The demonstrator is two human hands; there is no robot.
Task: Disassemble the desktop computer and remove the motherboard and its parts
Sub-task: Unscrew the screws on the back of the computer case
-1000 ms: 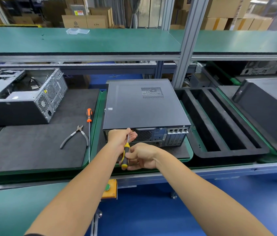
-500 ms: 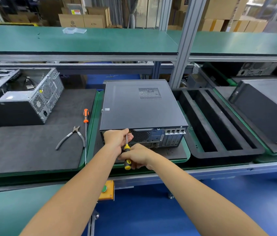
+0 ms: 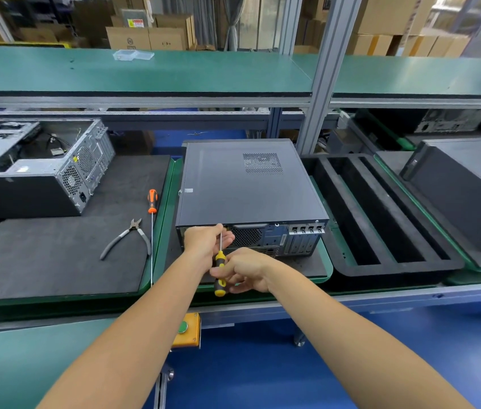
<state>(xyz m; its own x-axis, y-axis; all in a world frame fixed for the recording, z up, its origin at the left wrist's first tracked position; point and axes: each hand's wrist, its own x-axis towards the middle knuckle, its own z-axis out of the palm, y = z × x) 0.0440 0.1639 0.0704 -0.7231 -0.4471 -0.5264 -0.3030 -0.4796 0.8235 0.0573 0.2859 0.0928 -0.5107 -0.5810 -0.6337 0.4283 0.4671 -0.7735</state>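
The desk (image 3: 56, 343) carries a closed desktop computer (image 3: 248, 184) at centre. At its six o'clock face the left hand (image 3: 206, 240) pinches the shaft of a yellow-black screwdriver (image 3: 220, 271), whose handle the right hand (image 3: 246, 270) grips. Pliers (image 3: 128, 239) lie at nine o'clock.

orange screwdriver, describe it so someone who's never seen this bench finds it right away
Start at the closed black computer case mid-bench and look left to the dark foam mat. Along its right edge, beside the pliers, lies the orange screwdriver: orange handle, very long thin shaft, untouched.
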